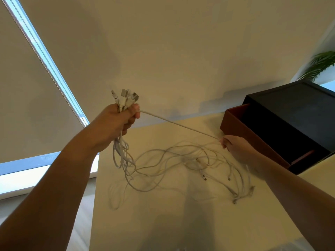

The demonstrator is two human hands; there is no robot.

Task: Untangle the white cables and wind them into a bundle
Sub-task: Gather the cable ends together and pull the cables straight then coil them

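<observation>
My left hand [116, 122] is raised above the table and grips several white cables near their plug ends [125, 97], which stick up out of the fist. The cables hang down from it and spread in loose tangled loops [174, 165] over the pale table [163, 223]. One white cable [179, 125] runs taut from my left hand down to my right hand [235, 149], which pinches it just above the table. Loose plug ends lie on the table at the right of the tangle.
A dark box with a reddish-brown inner tray [282, 127] pulled partly out stands on the table at the right, close to my right hand. The table's left edge [95, 187] drops to the floor. A window with blinds is at left, a plant [320, 64] at far right.
</observation>
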